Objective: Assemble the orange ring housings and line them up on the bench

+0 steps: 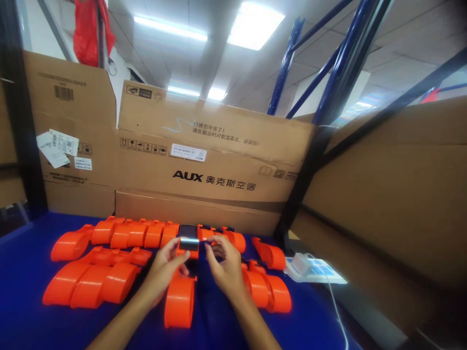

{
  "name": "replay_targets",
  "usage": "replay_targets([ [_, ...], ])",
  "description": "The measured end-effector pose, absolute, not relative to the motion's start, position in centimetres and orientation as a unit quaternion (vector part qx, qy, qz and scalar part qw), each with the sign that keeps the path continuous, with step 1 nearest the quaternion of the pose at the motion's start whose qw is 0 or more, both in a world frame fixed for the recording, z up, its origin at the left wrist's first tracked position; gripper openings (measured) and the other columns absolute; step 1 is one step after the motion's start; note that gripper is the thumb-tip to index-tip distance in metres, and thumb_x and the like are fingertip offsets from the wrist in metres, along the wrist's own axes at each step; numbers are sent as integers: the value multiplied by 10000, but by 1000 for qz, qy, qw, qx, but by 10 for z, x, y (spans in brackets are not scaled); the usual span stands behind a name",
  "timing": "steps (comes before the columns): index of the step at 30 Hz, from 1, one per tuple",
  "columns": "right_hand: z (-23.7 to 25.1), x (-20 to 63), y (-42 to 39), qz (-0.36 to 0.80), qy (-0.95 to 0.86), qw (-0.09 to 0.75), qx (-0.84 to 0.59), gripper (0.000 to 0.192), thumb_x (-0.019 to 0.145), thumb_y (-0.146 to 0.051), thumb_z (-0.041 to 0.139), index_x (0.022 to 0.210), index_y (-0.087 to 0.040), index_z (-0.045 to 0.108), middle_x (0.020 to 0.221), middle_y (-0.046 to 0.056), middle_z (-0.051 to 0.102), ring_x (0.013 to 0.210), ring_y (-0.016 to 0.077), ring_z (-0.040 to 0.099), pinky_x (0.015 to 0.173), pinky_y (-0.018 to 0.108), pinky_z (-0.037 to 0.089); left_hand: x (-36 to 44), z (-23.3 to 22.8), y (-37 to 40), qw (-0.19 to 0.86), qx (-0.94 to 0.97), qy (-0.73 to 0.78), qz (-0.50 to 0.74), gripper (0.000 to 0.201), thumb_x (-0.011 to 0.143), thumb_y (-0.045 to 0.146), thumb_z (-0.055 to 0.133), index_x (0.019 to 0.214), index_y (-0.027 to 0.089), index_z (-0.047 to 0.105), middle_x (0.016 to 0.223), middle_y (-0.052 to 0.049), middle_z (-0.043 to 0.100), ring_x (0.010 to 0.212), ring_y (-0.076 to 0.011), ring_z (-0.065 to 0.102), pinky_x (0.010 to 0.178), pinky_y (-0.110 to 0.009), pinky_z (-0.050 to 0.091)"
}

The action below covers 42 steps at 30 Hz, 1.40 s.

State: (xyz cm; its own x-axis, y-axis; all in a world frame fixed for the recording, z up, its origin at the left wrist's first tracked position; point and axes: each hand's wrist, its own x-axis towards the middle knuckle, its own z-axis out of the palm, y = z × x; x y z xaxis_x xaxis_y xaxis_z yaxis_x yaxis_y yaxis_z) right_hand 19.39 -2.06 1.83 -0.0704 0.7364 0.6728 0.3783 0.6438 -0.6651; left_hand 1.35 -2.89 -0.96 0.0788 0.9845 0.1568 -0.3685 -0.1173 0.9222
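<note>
Two bare forearms come in from the bottom edge over the blue counter (22, 272). Between them, closest in, an orange plastic casing (179, 300) lies lengthwise on the counter, rounded end toward the camera.

Left hand (165, 268): fingers curled, thumb and fingertips pinched on the left side of a small dark module (188, 238) with a shiny strip across it, seated at the far end of that casing. Right hand (225, 266): fingers bent, fingertips at the module's right side, touching or just beside it; can't tell if it actually grips. So left is clamped on the module, right is half-closed next to it.

Around them, all on the counter:
- left: row of orange casings (91, 282) laid side by side, touching
- behind the hands: longer back row of casings (124, 232) running left to right
- right of the right hand: two more casings (268, 291) side by side, one single casing (270, 253) further back
- far right: white charger (301, 264) sitting on a pale card (328, 274), white cable (337, 311) trailing toward the camera

Cardboard boxes (204, 160) wall in the back and right side. Blue rack uprights (339, 58) behind them, red bag (89, 29) hanging top left.
</note>
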Motion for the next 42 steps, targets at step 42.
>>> replay_targets([
  [42,27,191,-32,200,-756,522,-340,217,1004,-394,405,933,-230,527,834,31,568,771,186,562,721,296,480,15,13,-45,633,418,285,586,684,739,386,795,1338,184,535,659,-14,689,506,-155,648,562,-258,510],
])
